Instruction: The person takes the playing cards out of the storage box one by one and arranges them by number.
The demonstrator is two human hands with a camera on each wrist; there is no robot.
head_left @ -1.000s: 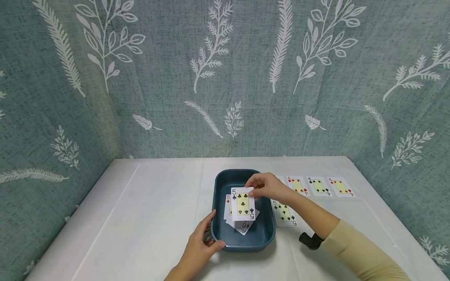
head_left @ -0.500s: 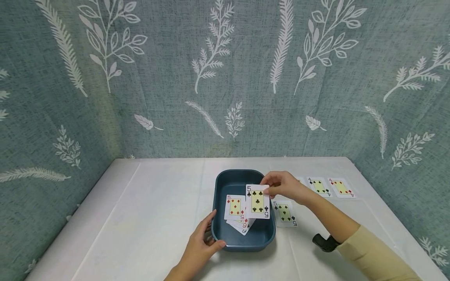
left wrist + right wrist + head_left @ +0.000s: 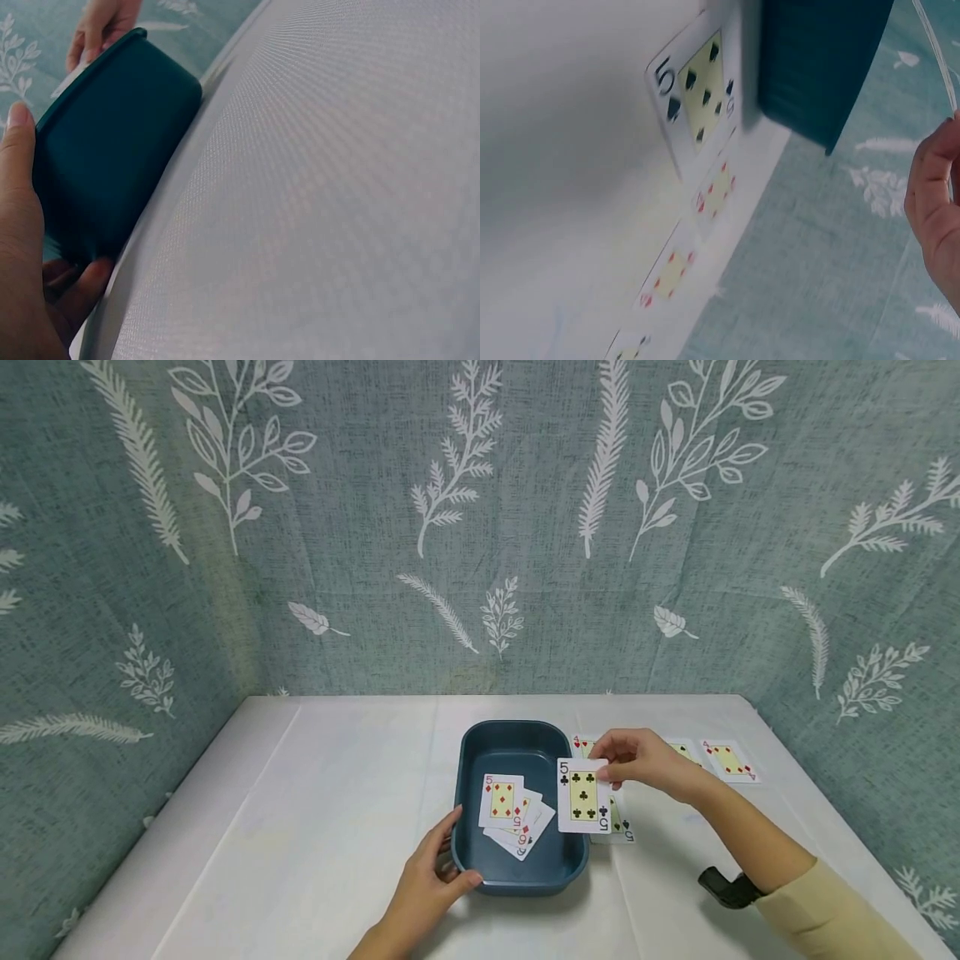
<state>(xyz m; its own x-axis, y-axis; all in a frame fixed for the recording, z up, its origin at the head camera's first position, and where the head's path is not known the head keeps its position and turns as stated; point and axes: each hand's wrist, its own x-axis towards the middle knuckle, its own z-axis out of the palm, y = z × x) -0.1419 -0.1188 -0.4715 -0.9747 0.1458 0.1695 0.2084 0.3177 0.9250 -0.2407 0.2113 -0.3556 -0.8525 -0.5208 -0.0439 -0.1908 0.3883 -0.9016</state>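
Head view: right hand [image 3: 643, 762] is pinching the five of clubs [image 3: 582, 795] by its top edge, thumb and fingers curled on it, card facing up and hanging over the right rim of the teal tray [image 3: 471, 860]. Card is overlapping the tray's edge and partly covering the five of spades [image 3: 622, 822] lying on the white table [image 3: 315, 810] just beside the tray. Left hand [image 3: 426, 887] is gripping the tray's near-left corner, thumb curling over the rim, fingers along the outside wall. Inside the tray a small pile is lying: five of diamonds [image 3: 501, 800] on top, other cards fanned under it, a six [image 3: 527, 842] peeking out at the bottom. Row of fours [image 3: 727, 758] is lying face up near the table's back right, partly hidden behind the right hand; a red four [image 3: 581, 744] is showing just left of it.

Left wrist view: left hand [image 3: 22, 247] is wrapping the tray [image 3: 112, 157] corner, thumb on top, fingers underneath. Right wrist view: five of spades [image 3: 697, 101] is lying flat, touching the tray wall [image 3: 817, 60], red cards [image 3: 716, 191] lined up beyond it; only the right hand's fingers [image 3: 934, 202] are showing at the frame edge
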